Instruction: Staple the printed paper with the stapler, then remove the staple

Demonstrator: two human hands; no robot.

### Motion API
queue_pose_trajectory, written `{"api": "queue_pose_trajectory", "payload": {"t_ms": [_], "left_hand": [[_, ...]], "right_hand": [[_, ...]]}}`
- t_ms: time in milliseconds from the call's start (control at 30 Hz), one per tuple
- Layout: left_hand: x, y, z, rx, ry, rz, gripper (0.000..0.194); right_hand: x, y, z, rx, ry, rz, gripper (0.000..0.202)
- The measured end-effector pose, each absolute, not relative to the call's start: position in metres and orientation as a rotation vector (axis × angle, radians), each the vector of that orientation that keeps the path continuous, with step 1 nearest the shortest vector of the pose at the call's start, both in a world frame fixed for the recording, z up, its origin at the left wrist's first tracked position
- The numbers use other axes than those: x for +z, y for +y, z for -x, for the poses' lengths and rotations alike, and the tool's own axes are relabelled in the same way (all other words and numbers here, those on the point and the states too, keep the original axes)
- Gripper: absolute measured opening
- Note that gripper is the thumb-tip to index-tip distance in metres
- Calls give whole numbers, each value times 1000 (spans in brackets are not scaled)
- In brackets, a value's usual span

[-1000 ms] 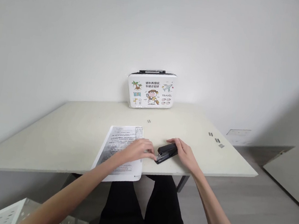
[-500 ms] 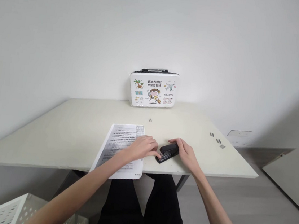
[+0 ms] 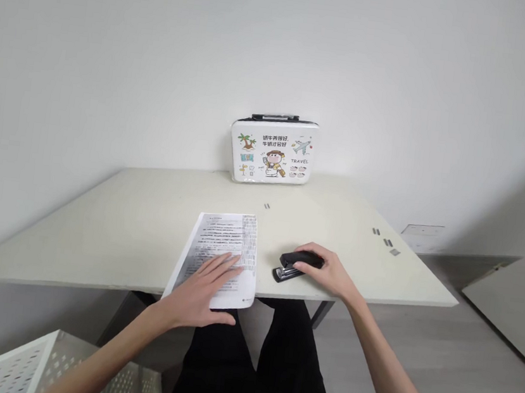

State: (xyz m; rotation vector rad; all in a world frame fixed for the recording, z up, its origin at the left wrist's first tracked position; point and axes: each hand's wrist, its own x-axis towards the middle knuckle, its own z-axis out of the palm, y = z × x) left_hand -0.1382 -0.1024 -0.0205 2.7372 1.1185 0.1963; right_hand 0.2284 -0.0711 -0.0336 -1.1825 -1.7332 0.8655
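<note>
A black stapler (image 3: 301, 260) rests on the table, its jaw end pointing left and its base touching the tabletop. My right hand (image 3: 325, 269) grips its rear part, thumb on the near side and fingers over the far side. To the left lies a printed paper booklet or stack of sheets (image 3: 220, 226), its lower part reaching past the table's front edge. My left hand (image 3: 205, 291) lies flat on its lower part with fingers spread and the thumb off the near edge.
A white case with cartoon prints (image 3: 272, 153) stands against the wall at the back of the table (image 3: 145, 220). Small staple strips (image 3: 387, 242) lie on the right side, and others (image 3: 267, 206) near the middle. A white perforated basket (image 3: 56, 356) is at lower left.
My left hand has left the stapler's front and moved down-left onto the paper, its fingers spreading. My right hand stays on the stapler, thumb now further forward along its near side.
</note>
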Motion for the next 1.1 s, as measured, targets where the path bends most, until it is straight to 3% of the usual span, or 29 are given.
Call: {"api": "queue_pose_trajectory", "payload": {"t_ms": [167,333,867,1100], "left_hand": [[-27,-106,119,248,1163,-2755,77],[-29,-109,100,309,1134,-2737,70],[-14,-98,75,416,1060,-2547,65],[-24,-70,39,390,1055,-2589,81]], "right_hand": [[-34,-72,-228,888,-1747,1164,38],[-32,-73,-226,871,-1749,1177,36],[-16,-81,-215,771,-1794,1352,39],[8,-50,-191,697,-1857,1417,60]]}}
